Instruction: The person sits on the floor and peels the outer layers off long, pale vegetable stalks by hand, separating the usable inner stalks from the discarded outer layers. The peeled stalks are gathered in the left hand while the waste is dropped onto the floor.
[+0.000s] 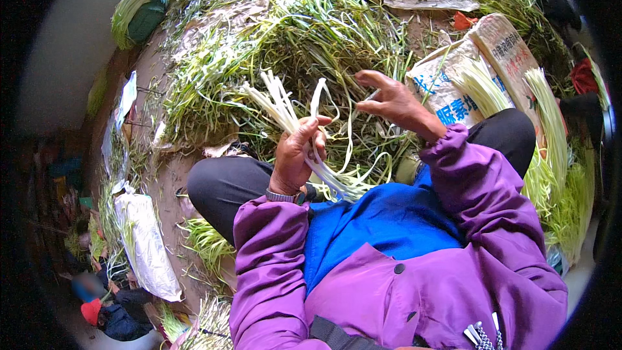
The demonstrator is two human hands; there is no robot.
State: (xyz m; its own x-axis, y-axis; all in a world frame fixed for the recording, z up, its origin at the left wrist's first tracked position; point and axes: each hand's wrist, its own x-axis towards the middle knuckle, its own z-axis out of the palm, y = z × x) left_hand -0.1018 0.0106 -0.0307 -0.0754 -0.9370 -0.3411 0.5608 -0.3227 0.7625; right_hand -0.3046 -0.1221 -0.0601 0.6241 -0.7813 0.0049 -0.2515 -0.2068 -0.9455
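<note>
My left hand (pixel 301 150), with a watch at its wrist, is closed around a small bunch of pale leafy stalks (pixel 279 102). Their white ends stick up past the thumb, and the yellow-green leaves hang down over the blue cloth (pixel 369 223) on my lap. One flat stalk loops out above the fingers and droops to the right. To the right of the bunch, my right hand (pixel 396 102) is raised with thumb and forefinger apart. A small pale bit shows by its fingers, too small to identify. Beyond both hands lies a heap of loose green leaves (pixel 291 39).
Printed woven sacks (pixel 452 82) lie at the right, with bundles of pale stalks (pixel 549 121) beside my knee. A white sack (pixel 146 243) lies on the left. Another person (pixel 116 311) is at the lower left. A green bundle (pixel 146 17) stands at the upper left.
</note>
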